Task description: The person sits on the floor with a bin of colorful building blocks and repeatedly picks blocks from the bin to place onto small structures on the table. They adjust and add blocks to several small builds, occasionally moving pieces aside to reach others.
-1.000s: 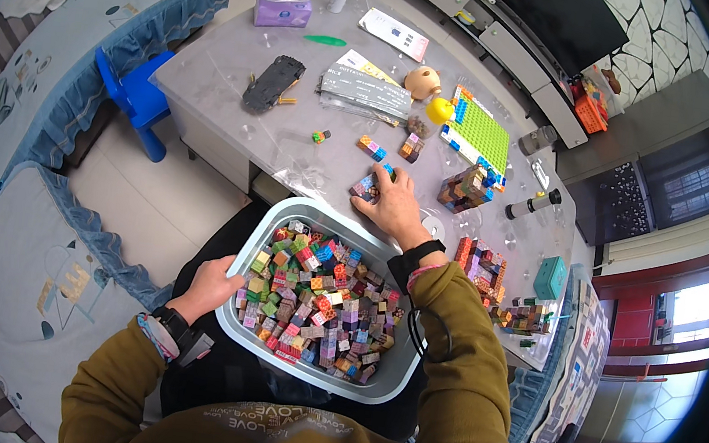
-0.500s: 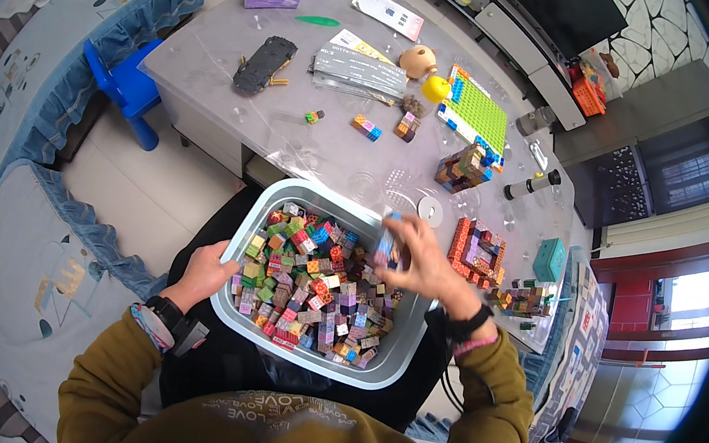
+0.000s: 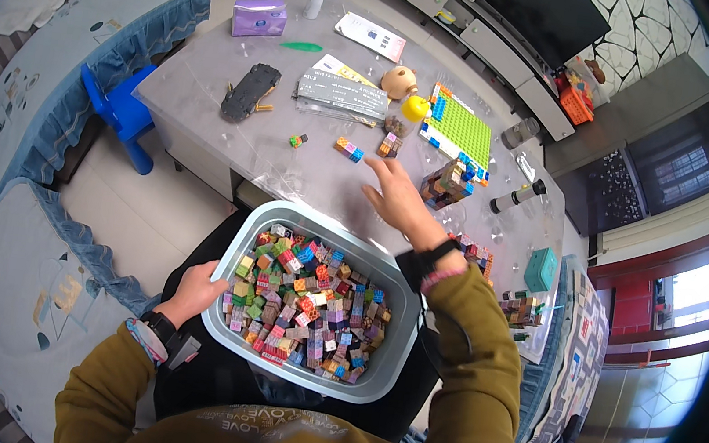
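A light grey-blue plastic tub rests on my lap, filled with many small toy building bricks in mixed colours. My left hand is closed round the tub's left rim. Over the table, past the tub's far side, my right hand has its fingers apart, with nothing visible in them. Close beyond its fingertips lie an orange, pink and blue brick piece and a brown and pink one. To its right stands a brick-built tower; a red-orange brick frame is partly covered by my right forearm.
Across the table are a green baseplate edged with bricks, a yellow toy apple, a tan round figure, grey packets, a black toy car chassis, a purple tissue pack and a teal box. A blue stool stands left.
My right hand has moved from above the tub's right side out over the table. The blue and purple brick piece it held is out of it. My left hand stays on the rim.
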Available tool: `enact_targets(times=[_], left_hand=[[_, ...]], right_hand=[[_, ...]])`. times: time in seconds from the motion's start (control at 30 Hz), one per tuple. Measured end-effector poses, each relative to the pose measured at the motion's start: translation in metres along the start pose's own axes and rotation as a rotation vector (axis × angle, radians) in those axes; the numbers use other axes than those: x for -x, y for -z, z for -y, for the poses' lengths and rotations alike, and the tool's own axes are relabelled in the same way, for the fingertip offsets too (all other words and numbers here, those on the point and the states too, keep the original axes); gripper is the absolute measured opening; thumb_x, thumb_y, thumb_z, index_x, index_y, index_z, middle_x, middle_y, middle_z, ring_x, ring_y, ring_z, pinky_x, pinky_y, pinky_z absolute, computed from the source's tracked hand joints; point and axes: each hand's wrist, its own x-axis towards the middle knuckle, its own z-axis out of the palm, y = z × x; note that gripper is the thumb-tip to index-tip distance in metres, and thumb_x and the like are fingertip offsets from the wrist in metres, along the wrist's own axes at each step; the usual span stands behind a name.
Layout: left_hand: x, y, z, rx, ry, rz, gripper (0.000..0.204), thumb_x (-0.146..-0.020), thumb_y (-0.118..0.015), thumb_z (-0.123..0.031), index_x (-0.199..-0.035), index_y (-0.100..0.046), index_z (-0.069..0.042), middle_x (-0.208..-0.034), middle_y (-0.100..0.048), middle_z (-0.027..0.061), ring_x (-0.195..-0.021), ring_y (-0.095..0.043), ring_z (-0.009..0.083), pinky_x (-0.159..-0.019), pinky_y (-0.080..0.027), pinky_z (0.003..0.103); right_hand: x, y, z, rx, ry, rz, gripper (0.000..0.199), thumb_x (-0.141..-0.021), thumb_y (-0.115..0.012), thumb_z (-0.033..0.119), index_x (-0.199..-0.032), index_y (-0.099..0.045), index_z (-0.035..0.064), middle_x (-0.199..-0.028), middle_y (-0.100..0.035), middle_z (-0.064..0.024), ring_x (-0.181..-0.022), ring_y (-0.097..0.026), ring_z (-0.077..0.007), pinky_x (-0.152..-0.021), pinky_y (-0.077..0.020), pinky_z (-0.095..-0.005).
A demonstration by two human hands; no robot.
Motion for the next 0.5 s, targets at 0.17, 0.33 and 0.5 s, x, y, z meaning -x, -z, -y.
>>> enact_targets(times=[0.17,0.33,0.5], left_hand=[[0.000,0.001,0.003,-0.028,0.037,0.025,0.041,-0.088,-0.065,-0.018,-0.125,-0.072,-0.001,-0.099,-0.078,0.0187,-0.087,-0.077,0.0279,-0.081,-0.058,0.039],[0.001,0.002,0.003,0.003,0.047,0.032,0.043,-0.088,-0.065,-0.016,-0.128,-0.071,0.000,-0.099,-0.079,0.0180,-0.087,-0.077,0.0265,-0.082,-0.058,0.038],[0.002,0.001,0.004,0.021,0.026,0.036,0.040,-0.089,-0.064,-0.014,-0.125,-0.072,0.000,-0.098,-0.079,0.0170,-0.085,-0.077,0.0240,-0.080,-0.058,0.037]], right_hand=[[-0.074,-0.047,-0.011,0.137,-0.044,0.037,0.053,-0.097,-0.066,0.016,-0.149,-0.053,0.0166,-0.138,-0.057,-0.0203,-0.128,-0.057,-0.0442,-0.105,-0.0526,-0.0494],[-0.085,-0.071,-0.023,0.099,-0.043,0.003,0.028,-0.098,-0.063,0.011,-0.126,-0.062,0.0115,-0.113,-0.062,-0.0217,-0.109,-0.062,-0.0446,-0.093,-0.0538,-0.0509],[-0.050,-0.063,-0.044,0.076,-0.093,-0.171,0.021,-0.097,-0.067,0.009,-0.118,-0.065,0.0097,-0.105,-0.061,-0.0221,-0.103,-0.063,-0.0447,-0.089,-0.0542,-0.0498]])
